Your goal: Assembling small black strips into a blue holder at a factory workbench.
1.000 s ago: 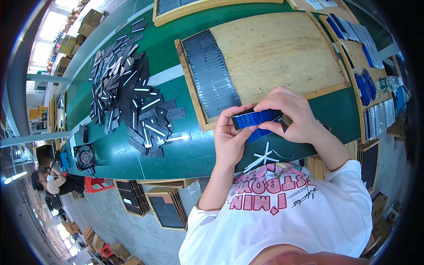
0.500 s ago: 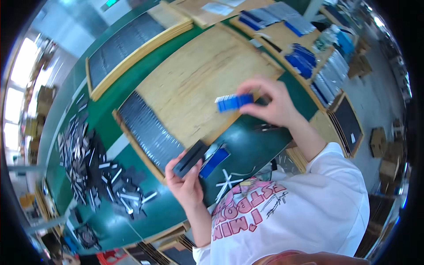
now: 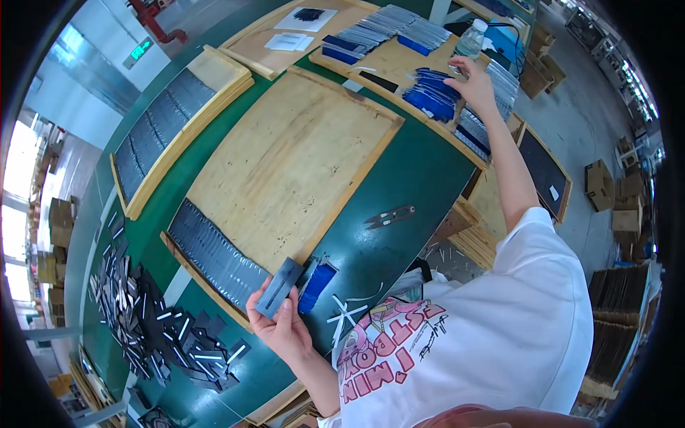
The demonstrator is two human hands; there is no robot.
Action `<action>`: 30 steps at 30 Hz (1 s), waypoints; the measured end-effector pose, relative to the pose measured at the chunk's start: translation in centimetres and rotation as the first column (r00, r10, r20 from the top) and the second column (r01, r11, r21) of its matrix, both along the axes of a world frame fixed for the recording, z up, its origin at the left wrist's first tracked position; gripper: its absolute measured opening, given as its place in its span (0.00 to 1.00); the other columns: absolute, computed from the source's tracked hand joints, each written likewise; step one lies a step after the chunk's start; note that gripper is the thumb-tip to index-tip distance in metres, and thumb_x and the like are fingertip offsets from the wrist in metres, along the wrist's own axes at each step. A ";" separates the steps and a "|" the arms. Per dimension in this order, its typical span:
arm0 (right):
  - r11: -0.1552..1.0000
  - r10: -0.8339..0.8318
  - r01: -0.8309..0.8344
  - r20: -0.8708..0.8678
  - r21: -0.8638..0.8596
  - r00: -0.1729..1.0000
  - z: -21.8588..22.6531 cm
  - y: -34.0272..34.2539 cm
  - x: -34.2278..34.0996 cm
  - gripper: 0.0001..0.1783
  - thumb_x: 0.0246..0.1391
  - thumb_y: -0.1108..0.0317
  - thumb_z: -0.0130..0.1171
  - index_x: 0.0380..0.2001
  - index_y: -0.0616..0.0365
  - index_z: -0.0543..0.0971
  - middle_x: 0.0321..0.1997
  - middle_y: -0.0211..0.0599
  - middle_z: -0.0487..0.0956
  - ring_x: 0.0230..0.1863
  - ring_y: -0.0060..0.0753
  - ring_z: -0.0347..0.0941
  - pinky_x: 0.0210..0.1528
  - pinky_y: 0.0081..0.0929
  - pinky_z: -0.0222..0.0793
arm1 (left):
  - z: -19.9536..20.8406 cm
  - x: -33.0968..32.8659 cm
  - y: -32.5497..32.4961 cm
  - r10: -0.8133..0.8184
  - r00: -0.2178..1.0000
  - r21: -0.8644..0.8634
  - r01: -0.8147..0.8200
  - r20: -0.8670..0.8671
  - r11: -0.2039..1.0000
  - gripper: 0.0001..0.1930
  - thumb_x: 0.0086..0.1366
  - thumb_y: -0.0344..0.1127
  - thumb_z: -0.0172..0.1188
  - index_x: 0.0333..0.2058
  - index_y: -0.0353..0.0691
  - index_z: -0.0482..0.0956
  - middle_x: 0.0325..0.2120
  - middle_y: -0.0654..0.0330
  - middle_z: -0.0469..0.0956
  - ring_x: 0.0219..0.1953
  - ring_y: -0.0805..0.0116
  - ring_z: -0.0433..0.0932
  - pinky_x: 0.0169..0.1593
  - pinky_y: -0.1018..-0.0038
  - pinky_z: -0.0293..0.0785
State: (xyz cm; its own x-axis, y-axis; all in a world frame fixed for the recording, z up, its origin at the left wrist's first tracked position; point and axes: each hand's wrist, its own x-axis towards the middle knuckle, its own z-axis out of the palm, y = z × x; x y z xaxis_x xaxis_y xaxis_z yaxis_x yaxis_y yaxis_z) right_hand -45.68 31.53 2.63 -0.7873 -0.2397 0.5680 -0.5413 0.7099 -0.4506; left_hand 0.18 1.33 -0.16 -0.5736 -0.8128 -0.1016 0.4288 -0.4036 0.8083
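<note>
Now mid-sort, as I judge it: my left hand (image 3: 282,324) is closed around a stack of dark grey strips (image 3: 280,287), thumb across the top, held just over the near corner of the big wooden tray (image 3: 300,157). A blue strip bundle (image 3: 316,287) lies on the green table (image 3: 399,214) just beside that stack. My right hand (image 3: 474,85) is stretched far out, fingers spread and curled down onto the blue strip pile (image 3: 430,96) on the far tray; whether it has pinched anything I cannot tell.

Next move, I think, calls for a clean pinch on one blue bundle without fanning the pile.

Labels and packages: white paper sheets (image 3: 285,41) at the far tray's end, a clear bottle (image 3: 471,39) near my right hand, a green wall sign (image 3: 140,48) upper left, brown cartons (image 3: 621,192) on the floor at right.
</note>
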 end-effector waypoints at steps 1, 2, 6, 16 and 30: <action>1.000 0.009 -0.009 0.010 -0.005 1.000 -0.1 -0.4 0.7 0.26 0.43 0.66 0.71 0.47 0.53 0.75 0.46 0.34 0.82 0.47 0.38 0.78 0.51 0.31 0.71 | -0.1 0.1 0.0 0.002 1.000 0.002 -0.002 -0.011 1.000 0.23 0.55 0.11 0.57 0.49 0.35 0.68 0.52 0.42 0.70 0.53 0.52 0.74 0.51 0.58 0.80; 0.997 0.059 -0.059 0.009 -0.044 0.998 -0.1 -1.9 1.9 0.25 0.43 0.67 0.70 0.46 0.54 0.76 0.45 0.34 0.82 0.46 0.36 0.78 0.51 0.31 0.72 | 0.0 0.5 -0.2 0.021 1.000 0.002 -0.021 -0.015 1.000 0.23 0.55 0.11 0.57 0.49 0.35 0.68 0.52 0.42 0.70 0.53 0.52 0.74 0.51 0.58 0.80; 0.899 0.407 -0.379 0.098 -0.220 0.908 0.6 -9.2 10.9 0.18 0.43 0.72 0.69 0.41 0.58 0.77 0.38 0.32 0.82 0.40 0.25 0.77 0.45 0.23 0.72 | 0.8 0.6 -0.5 0.078 0.997 0.014 -0.078 0.016 0.997 0.24 0.54 0.12 0.59 0.49 0.35 0.68 0.53 0.41 0.68 0.53 0.49 0.74 0.53 0.56 0.78; 0.257 0.950 -0.960 0.211 -0.116 0.229 -0.9 -19.6 27.9 0.18 0.38 0.70 0.72 0.37 0.54 0.79 0.37 0.31 0.81 0.38 0.37 0.77 0.35 0.30 0.75 | 1.5 0.4 -1.9 0.064 0.995 0.060 -0.059 -0.078 0.996 0.23 0.56 0.10 0.55 0.49 0.34 0.68 0.54 0.42 0.69 0.51 0.50 0.75 0.55 0.57 0.76; 0.182 0.979 -0.982 0.087 0.050 0.186 -1.2 -20.7 29.2 0.17 0.38 0.70 0.68 0.36 0.53 0.79 0.36 0.26 0.80 0.40 0.30 0.75 0.29 0.25 0.73 | 0.9 0.4 -2.1 0.032 0.993 0.081 -0.023 -0.117 0.996 0.22 0.56 0.10 0.56 0.48 0.34 0.68 0.53 0.43 0.70 0.51 0.53 0.76 0.54 0.60 0.78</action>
